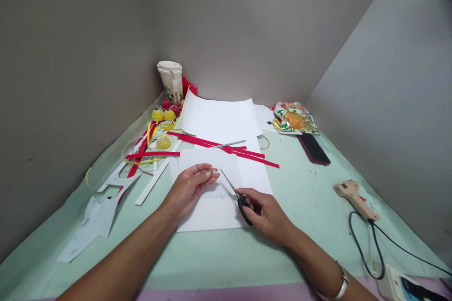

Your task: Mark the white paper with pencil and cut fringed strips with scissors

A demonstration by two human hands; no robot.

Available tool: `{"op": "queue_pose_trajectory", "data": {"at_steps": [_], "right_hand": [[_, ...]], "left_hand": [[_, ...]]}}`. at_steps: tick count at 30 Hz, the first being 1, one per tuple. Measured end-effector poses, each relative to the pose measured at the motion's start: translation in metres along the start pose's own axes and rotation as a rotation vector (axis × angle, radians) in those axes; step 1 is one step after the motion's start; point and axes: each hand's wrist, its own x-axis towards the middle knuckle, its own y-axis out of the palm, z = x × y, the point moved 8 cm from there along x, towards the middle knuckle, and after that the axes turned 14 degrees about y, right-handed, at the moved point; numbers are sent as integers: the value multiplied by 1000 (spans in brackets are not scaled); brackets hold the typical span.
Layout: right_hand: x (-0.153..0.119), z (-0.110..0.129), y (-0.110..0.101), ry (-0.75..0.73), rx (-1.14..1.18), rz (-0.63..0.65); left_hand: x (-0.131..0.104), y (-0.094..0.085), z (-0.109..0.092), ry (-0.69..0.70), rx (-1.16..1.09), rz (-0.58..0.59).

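Note:
Between the thumb and fingers of my left hand point(192, 187) is a tiny white piece point(214, 172), perhaps paper, too small to make out well. My right hand point(266, 214) grips black-handled scissors point(243, 207) by the loops. Their blades look closed and point up and left, the tip just right of my left fingertips. Both hands are over white paper sheets point(215, 218), and faint marks run across the front sheet. Behind my hands, several red strips point(226, 147) lie across the paper with a pencil point(229, 144) on top.
Paper scraps point(95, 218), white strips point(153, 183) and yellow round pieces point(163, 143) lie left. A cup point(170, 80) stands behind them. On the right are a food packet point(296, 118), a phone point(314, 149), a corded glue gun point(356, 197) and a power strip point(395, 282).

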Motion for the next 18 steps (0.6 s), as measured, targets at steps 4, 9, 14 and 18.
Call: {"op": "queue_pose_trajectory", "data": {"at_steps": [4, 9, 14, 18], "right_hand": [[-1, 0, 0, -1, -10, -4], [0, -2, 1, -15, -4, -14], [0, -1, 1, -31, -3, -9], [-2, -1, 0, -28, -7, -16]], "left_hand": [[0, 2, -1, 8, 8, 7], [0, 1, -1, 8, 8, 3], [0, 1, -1, 8, -6, 4], [-1, 3, -2, -4, -7, 3]]}}
